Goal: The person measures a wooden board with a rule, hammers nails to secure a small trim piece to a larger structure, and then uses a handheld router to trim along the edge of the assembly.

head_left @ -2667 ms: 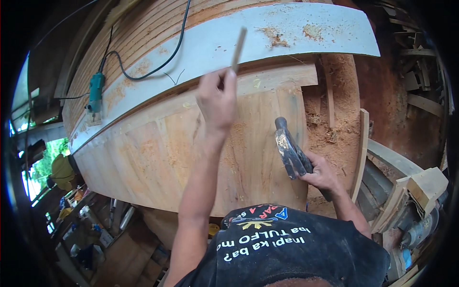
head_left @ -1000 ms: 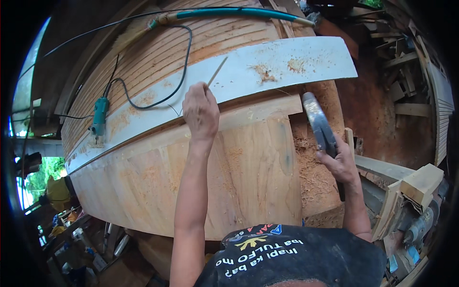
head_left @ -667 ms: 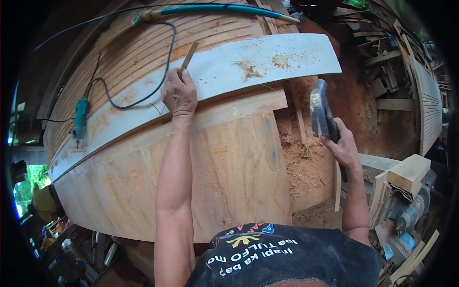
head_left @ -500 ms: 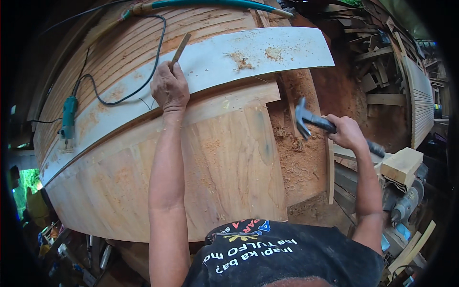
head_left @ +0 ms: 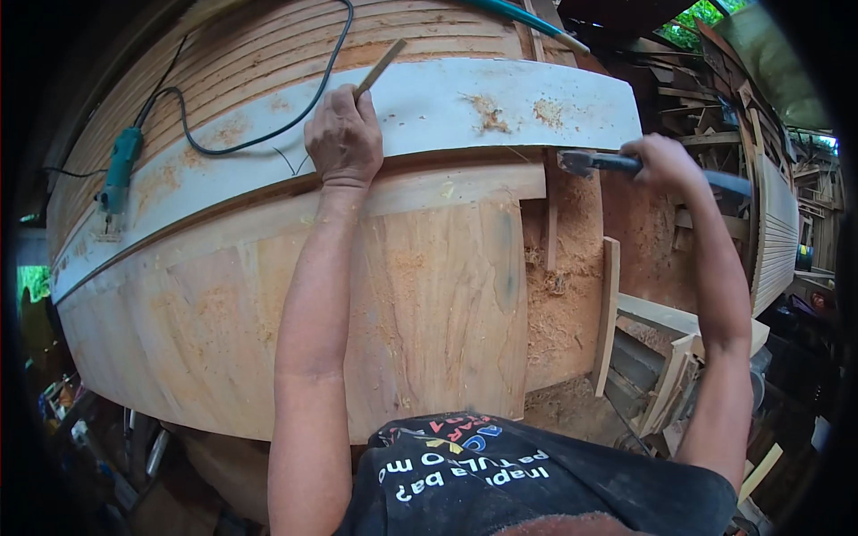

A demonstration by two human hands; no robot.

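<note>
My left hand [head_left: 344, 136] is closed around a thin, flat wooden-looking strip [head_left: 382, 66], its far end sticking up over a long white board [head_left: 411, 121]. The hand rests at the board's near edge; the strip's lower end is hidden in the fist. On the right, my right hand [head_left: 668, 166] grips the dark handle of a claw hammer [head_left: 617, 163]. Its head is just off the white board's near edge, over a sawdust-covered timber. A plywood panel [head_left: 402, 295] lies on the near side of the white board, under my left forearm.
A teal power tool [head_left: 120, 171] stands on the white board's left end, its dark cord [head_left: 259, 149] looping across. Behind is a slatted wooden surface [head_left: 241, 67] dusted with sawdust. An upright wooden slat [head_left: 609, 313] and scrap timber [head_left: 688, 103] are at right.
My right hand has swung the hammer up and away from me, to the white board's near edge. My left hand still holds the strip; the whole view has shifted slightly.
</note>
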